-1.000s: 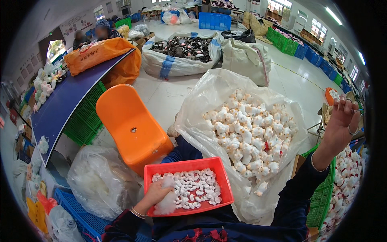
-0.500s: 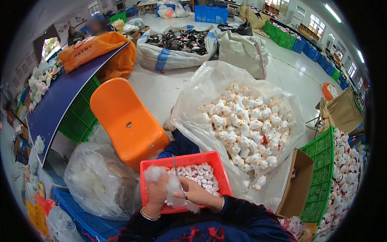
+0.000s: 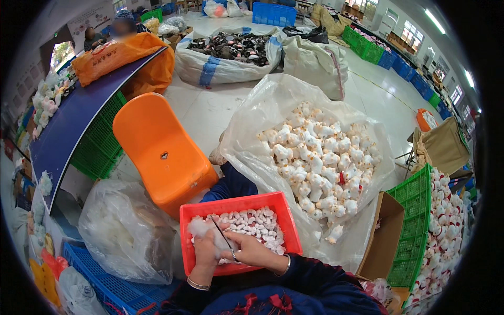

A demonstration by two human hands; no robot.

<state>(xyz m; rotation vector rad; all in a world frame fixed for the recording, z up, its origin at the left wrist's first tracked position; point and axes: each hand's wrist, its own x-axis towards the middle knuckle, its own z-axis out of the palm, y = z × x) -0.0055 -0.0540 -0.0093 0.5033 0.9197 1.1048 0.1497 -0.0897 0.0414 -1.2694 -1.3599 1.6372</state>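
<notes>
While I watch from afar through the head camera, I have both bare hands close together above a red tray (image 3: 290,226), near its left half. My left hand (image 3: 203,254) is curled around a tuft of white fluff (image 3: 198,227), which bulges out beyond the fingers on their far side. My right hand (image 3: 257,253) comes in from the right and is closed on a slim metal tool (image 3: 224,239) — its shaft slants away from me and leftward, across the narrow space between the hands, with its far end near the fluff. Whether that end touches the fluff, or the fingers of one hand meet the other's, I cannot tell. So the fluff lies at the left hand's fingertips and just beyond the right hand, to its left. Small white pieces (image 3: 257,223) cover much of the tray floor, most plainly seen past the right hand. An orange stool (image 3: 157,152) stands just beyond the tray to the left, and a clear bag (image 3: 126,231) with more white stuffing sits left of the tray — while a large open plastic bag (image 3: 247,118) of white plush figures (image 3: 325,168) spreads beyond my right hand.
</notes>
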